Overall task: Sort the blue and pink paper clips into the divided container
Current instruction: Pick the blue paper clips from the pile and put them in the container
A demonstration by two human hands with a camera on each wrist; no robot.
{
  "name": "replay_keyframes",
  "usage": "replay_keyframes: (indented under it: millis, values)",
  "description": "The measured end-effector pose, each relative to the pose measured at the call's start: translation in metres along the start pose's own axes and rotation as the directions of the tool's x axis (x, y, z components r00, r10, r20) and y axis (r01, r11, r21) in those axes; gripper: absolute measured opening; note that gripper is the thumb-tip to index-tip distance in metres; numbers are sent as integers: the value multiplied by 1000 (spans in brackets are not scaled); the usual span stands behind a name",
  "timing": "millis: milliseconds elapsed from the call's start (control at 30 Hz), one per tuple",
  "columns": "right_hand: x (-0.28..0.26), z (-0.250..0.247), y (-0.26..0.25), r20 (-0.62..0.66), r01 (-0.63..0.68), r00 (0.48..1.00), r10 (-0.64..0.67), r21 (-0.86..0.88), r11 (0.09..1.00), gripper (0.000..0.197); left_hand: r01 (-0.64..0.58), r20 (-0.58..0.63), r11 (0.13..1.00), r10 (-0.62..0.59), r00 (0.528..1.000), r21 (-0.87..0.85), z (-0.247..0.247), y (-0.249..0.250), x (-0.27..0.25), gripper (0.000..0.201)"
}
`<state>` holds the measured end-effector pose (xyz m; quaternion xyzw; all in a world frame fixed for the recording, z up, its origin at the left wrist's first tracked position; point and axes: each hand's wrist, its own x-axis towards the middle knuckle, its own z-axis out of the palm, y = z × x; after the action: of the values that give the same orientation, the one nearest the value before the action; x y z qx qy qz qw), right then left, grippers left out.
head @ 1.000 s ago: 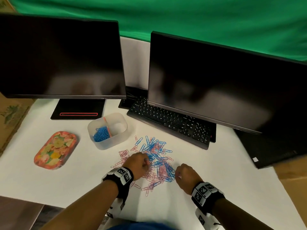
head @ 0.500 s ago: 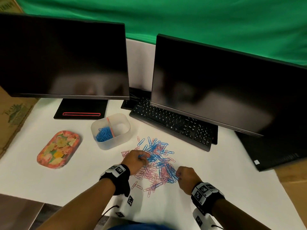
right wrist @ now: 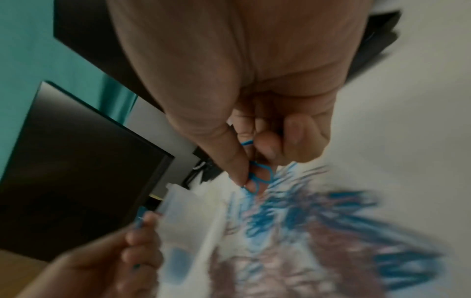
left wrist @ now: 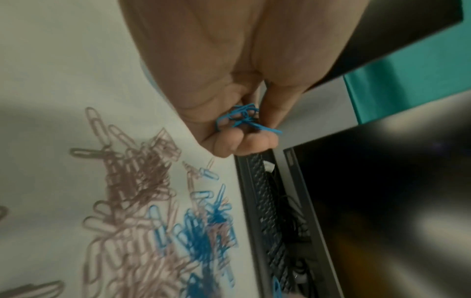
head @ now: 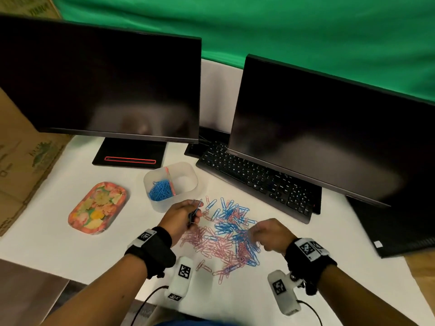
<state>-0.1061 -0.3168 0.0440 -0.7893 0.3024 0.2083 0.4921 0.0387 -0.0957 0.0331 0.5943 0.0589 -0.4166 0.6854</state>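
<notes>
A mixed heap of blue and pink paper clips point(head: 226, 234) lies on the white table in front of me. The translucent divided container point(head: 188, 182) stands just beyond it to the left, with blue clips point(head: 161, 189) in its left compartment; the right compartment looks empty. My left hand point(head: 186, 215) is lifted off the heap near the container and pinches a small bunch of blue clips point(left wrist: 241, 117). My right hand point(head: 268, 234) hovers over the heap's right side, thumb and fingers pinching blue clips point(right wrist: 260, 175).
A black keyboard point(head: 259, 180) runs along the far right of the heap, under the right monitor point(head: 329, 128). The left monitor's stand point(head: 129, 154) sits behind the container. A floral tin tray point(head: 97, 207) lies to the left. Cardboard point(head: 21, 158) borders the table's left edge.
Both hands have risen off the heap with blue clips in them. The left hand has moved up and left towards the container. The head view has shifted closer.
</notes>
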Motion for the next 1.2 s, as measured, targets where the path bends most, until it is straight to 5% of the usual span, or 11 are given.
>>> replay_keyframes:
  millis: [167,467,600,733,867,967,1067,1200]
  values:
    - [26,38,-90,153,-24,988,-35,367,930,9,-67,-157,995,54,986,-75,-21,32,-3,15]
    - [78,92,-212,184,-46,983,-17,331,942,16,-55,-350,982,-11,937,-178,-64,75,6,12]
    - [94,98,-224,130,5,990,-55,356,934,11,-36,-356,985,-28,934,-171,-70,82,11,14]
    - [94,94,-217,207,-26,977,-51,352,936,19,-25,-364,995,-11,931,-92,-72,84,14,22]
    - [83,73,-193,123,46,988,-90,324,945,14,-75,-378,995,96,921,68,-66,86,9,23]
    - [70,48,-150,50,134,988,-144,162,978,17,-180,-250,933,263,932,313,-52,75,4,21]
    - [55,27,-100,-71,207,972,-223,-178,962,28,-274,-19,752,355,935,600,-34,49,2,21]
    - [29,17,-42,-65,166,974,-215,-439,883,24,-337,239,471,256,937,815,-4,7,-1,16]
